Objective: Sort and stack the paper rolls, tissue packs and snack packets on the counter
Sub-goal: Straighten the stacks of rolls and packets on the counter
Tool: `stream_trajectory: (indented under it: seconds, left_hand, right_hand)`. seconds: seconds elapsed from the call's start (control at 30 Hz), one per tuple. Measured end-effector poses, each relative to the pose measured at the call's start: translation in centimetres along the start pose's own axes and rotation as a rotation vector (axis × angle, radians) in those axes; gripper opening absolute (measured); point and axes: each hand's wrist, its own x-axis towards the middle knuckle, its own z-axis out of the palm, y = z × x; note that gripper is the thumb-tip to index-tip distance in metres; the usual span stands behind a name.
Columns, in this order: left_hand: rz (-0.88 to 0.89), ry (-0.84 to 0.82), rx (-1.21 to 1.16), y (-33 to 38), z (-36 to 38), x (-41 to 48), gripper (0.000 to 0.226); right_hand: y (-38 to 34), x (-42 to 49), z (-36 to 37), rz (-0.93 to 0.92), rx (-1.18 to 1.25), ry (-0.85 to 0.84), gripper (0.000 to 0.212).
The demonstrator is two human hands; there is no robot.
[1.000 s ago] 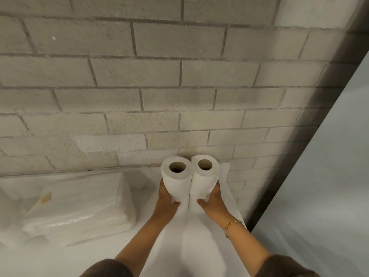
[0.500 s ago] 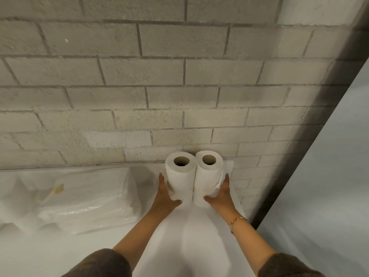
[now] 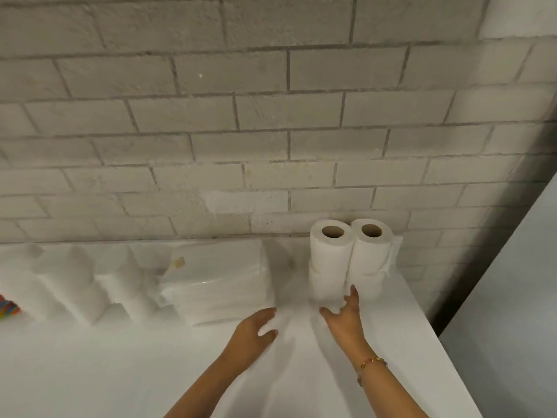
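Paper rolls [image 3: 331, 257] stand upright in two touching stacks, each two high, long axes vertical, cardboard cores opening upward, on a white counter [image 3: 120, 372] against a brick wall [image 3: 241, 116]. They sit just beyond the right hand [image 3: 343, 322] and its spread fingers [image 3: 353, 297]; the longest fingertip reaches the base where the lower rolls meet, contact unclear. The left hand [image 3: 253, 330] hovers nearer, left of them, fingers relaxed and loosely spread, holding nothing. Tissue packs [image 3: 217, 282] lie just left of those fingers.

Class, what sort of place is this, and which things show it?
Probably a storeroom or utility corner: a bare brick wall, a plain white counter, and stocks of paper rolls and wrapped tissue packs.
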Motion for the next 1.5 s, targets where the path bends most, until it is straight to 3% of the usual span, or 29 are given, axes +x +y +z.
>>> stream_trajectory:
  seconds: [0.1,0.33,0.53,0.7,0.93,1.03,1.27,1.5]
  left_hand:
    - [-0.025,-0.009,-0.011,-3.7,-4.2,-2.5,0.032]
    - [-0.065,0.074,-0.060,-10.5,-14.9,-5.9,0.031]
    - [-0.076,0.178,-0.222,-12.7,-19.4,-6.5,0.027]
    - [-0.070,0.210,-0.422,-10.7,-19.8,-5.0,0.037]
    - [-0.047,0.183,-0.480,-7.1,-18.0,-2.3,0.058]
    - [-0.118,0.181,-0.543,-6.9,-17.3,-0.6,0.061]
    - [-0.379,0.108,-0.784,-7.7,-17.1,2.5,0.069]
    - [-0.353,0.114,-0.821,-7.2,-16.7,4.8,0.053]
  right_hand:
    - [-0.8,-2.5,4.1,0.019,0.009,-0.061,0.088]
    - [-3.6,-7.0,12.1,0.014,0.133,-0.023,0.060]
    - [-6.1,-8.2,14.9,0.071,0.177,0.065,0.058]
    - [-8.0,-7.5,15.0,0.071,0.131,0.102,0.060]
    - [-9.4,-4.1,14.7,0.164,0.185,0.047,0.070]
    - [-9.3,-3.1,15.1,0.195,0.205,0.004,0.065]
    - [-6.9,-1.4,16.2,0.303,0.266,-0.035,0.076]
    - [-6.0,-0.4,15.4,0.336,0.356,-0.052,0.064]
